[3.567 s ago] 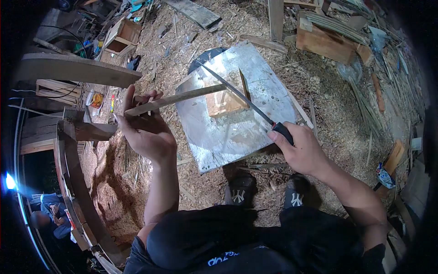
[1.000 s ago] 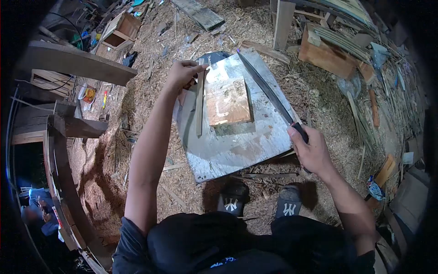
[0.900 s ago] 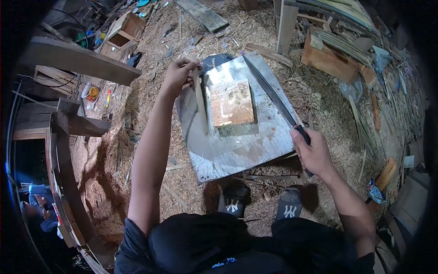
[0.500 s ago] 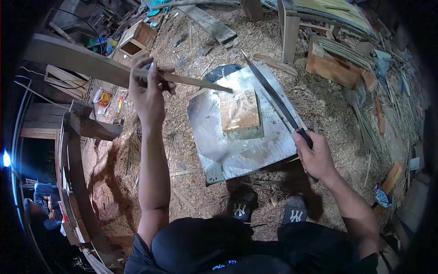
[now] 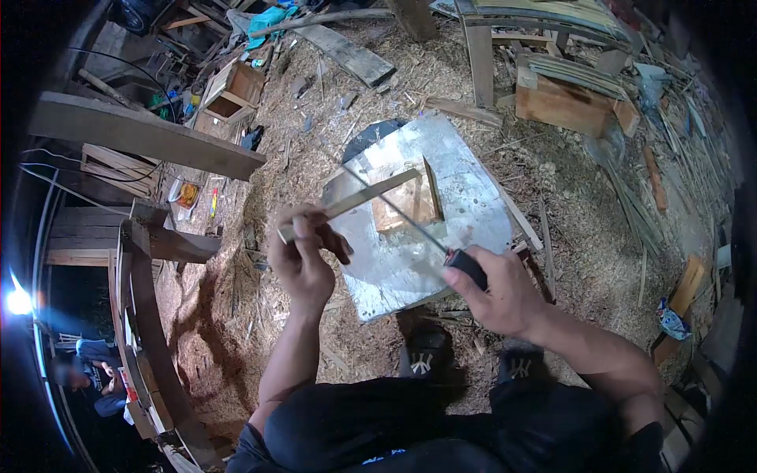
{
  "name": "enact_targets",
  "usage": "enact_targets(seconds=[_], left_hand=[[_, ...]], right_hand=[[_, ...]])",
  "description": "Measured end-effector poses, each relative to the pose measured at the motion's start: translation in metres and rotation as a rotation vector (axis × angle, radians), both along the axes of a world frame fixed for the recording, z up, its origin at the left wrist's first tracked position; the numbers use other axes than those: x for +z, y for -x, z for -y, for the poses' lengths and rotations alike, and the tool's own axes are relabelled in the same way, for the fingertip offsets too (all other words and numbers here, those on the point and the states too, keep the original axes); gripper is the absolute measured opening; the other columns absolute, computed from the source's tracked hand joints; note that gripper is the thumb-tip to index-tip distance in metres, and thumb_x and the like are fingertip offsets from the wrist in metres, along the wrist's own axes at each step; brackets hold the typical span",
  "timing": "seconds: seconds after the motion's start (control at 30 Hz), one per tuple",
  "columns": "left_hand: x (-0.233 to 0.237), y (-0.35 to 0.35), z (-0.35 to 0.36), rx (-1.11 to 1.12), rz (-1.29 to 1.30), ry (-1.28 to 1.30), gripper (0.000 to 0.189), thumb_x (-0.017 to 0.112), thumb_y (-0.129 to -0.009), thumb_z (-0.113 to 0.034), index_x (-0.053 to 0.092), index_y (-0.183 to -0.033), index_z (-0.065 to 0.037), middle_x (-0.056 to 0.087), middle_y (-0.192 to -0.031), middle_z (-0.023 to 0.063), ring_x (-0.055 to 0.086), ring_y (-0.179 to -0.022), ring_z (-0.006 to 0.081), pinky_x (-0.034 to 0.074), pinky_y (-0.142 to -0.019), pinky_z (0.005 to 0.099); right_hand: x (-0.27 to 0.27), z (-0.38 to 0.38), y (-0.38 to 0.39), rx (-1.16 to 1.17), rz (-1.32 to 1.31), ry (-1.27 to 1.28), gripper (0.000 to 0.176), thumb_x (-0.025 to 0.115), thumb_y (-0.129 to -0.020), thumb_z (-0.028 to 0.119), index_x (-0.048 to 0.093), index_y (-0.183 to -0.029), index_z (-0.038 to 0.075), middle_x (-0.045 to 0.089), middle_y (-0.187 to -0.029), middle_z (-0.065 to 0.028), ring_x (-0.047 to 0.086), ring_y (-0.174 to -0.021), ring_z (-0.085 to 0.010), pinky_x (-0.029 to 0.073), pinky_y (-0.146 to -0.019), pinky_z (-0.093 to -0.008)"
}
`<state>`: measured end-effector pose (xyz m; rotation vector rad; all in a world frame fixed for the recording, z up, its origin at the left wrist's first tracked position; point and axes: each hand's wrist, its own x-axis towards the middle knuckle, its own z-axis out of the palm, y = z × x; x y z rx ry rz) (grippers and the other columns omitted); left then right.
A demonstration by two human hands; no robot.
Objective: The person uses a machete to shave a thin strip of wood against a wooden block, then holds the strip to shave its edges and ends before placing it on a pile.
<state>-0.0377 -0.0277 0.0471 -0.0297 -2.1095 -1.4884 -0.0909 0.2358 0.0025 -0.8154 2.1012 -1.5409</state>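
My left hand (image 5: 303, 260) is closed round the near end of a thin wooden strip (image 5: 386, 188), which slants up and to the right over a wooden block (image 5: 429, 206). In my right hand (image 5: 501, 292) is a machete, gripped by its black handle (image 5: 467, 268). Its blade (image 5: 418, 225) points up and to the left, seen nearly edge-on, and crosses the strip in this view. Beneath both lies the block, on a worn, silvery square board (image 5: 477, 197) on the ground.
Wood shavings (image 5: 331, 102) cover the ground. A thick wooden beam (image 5: 150, 130) juts in from the left. A wooden box (image 5: 234, 91) lies at the back left, another (image 5: 560, 102) at the back right. Another person (image 5: 91, 374) is at the far lower left, near a bright lamp (image 5: 19, 301).
My left hand has come nearer and to the right with the strip. My right hand has moved left, swinging the machete from right of the block to across the strip.
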Motion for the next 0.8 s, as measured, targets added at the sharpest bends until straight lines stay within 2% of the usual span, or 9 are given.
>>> enact_targets(seconds=[0.1,0.3,0.37,0.47,0.53,0.6,0.67,0.73,0.8], left_hand=[[-0.010,-0.011,0.000,-0.087,-0.019,0.078,0.039,0.047,-0.106,-0.034,0.052,-0.104,0.005,0.062,-0.074,0.0137,0.064,-0.054,0.0175,0.052,-0.046,0.0278],[-0.026,-0.018,-0.001,-0.100,-0.102,0.175,0.049,0.052,-0.103,-0.041,0.052,-0.105,0.008,0.063,-0.071,0.0147,0.070,-0.062,0.0235,0.056,-0.052,0.0310],[-0.030,-0.020,0.001,-0.120,-0.124,0.229,0.049,0.052,-0.103,-0.040,0.052,-0.107,0.009,0.065,-0.076,0.0177,0.070,-0.061,0.0251,0.057,-0.053,0.0338],[-0.029,-0.024,0.002,-0.150,-0.069,0.119,0.045,0.050,-0.105,-0.036,0.052,-0.106,0.009,0.065,-0.080,0.0197,0.069,-0.060,0.0254,0.057,-0.053,0.0356],[-0.035,-0.026,0.004,-0.139,-0.074,0.093,0.045,0.050,-0.105,-0.037,0.052,-0.105,0.009,0.065,-0.079,0.0193,0.069,-0.060,0.0251,0.057,-0.053,0.0357],[-0.037,-0.026,0.004,-0.135,-0.070,0.071,0.046,0.049,-0.105,-0.037,0.052,-0.105,0.009,0.065,-0.077,0.0190,0.069,-0.060,0.0248,0.057,-0.053,0.0359],[-0.037,-0.024,0.002,-0.118,-0.097,0.166,0.049,0.048,-0.105,-0.040,0.053,-0.103,0.008,0.064,-0.072,0.0167,0.068,-0.059,0.0235,0.056,-0.053,0.0346],[-0.032,-0.027,0.002,-0.104,-0.054,0.177,0.049,0.048,-0.105,-0.040,0.053,-0.103,0.008,0.063,-0.072,0.0167,0.068,-0.059,0.0234,0.056,-0.053,0.0341],[-0.033,-0.026,0.000,-0.094,-0.021,0.183,0.050,0.047,-0.105,-0.041,0.053,-0.102,0.009,0.063,-0.073,0.0167,0.068,-0.060,0.0234,0.056,-0.053,0.0336]], right_hand=[[0.007,0.004,-0.003,0.053,0.006,0.056,0.044,0.061,-0.099,0.037,0.060,-0.091,-0.007,0.062,-0.061,-0.0167,0.068,-0.054,-0.0296,0.050,-0.050,-0.0388],[0.007,0.005,-0.010,0.119,-0.210,0.072,0.038,0.056,-0.102,0.033,0.056,-0.093,-0.004,0.062,-0.061,-0.0153,0.066,-0.051,-0.0308,0.052,-0.048,-0.0412],[-0.004,0.003,-0.009,0.120,-0.179,0.009,0.038,0.054,-0.103,0.034,0.055,-0.094,-0.004,0.061,-0.061,-0.0148,0.066,-0.050,-0.0305,0.052,-0.047,-0.0410],[-0.024,0.000,0.002,0.083,-0.104,-0.063,0.041,0.049,-0.104,0.036,0.053,-0.093,-0.004,0.060,-0.059,-0.0131,0.064,-0.048,-0.0289,0.051,-0.041,-0.0385],[-0.021,-0.004,0.008,0.040,-0.224,-0.076,0.044,0.046,-0.105,0.038,0.053,-0.093,-0.004,0.058,-0.057,-0.0119,0.063,-0.046,-0.0271,0.050,-0.038,-0.0357],[-0.016,-0.003,0.000,0.054,-0.112,-0.077,0.045,0.048,-0.105,0.039,0.053,-0.092,-0.004,0.060,-0.058,-0.0146,0.064,-0.048,-0.0309,0.051,-0.041,-0.0385],[-0.015,-0.003,-0.009,0.091,-0.321,-0.011,0.045,0.049,-0.104,0.039,0.053,-0.093,-0.004,0.060,-0.058,-0.0150,0.065,-0.049,-0.0317,0.051,-0.042,-0.0389],[-0.013,-0.003,-0.001,0.159,-0.210,0.021,0.044,0.050,-0.104,0.038,0.054,-0.092,-0.005,0.061,-0.059,-0.0157,0.065,-0.048,-0.0319,0.051,-0.041,-0.0390],[-0.015,-0.002,0.009,0.023,-0.242,-0.154,0.045,0.048,-0.105,0.038,0.054,-0.091,-0.005,0.060,-0.058,-0.0134,0.064,-0.045,-0.0279,0.051,-0.038,-0.0364]])
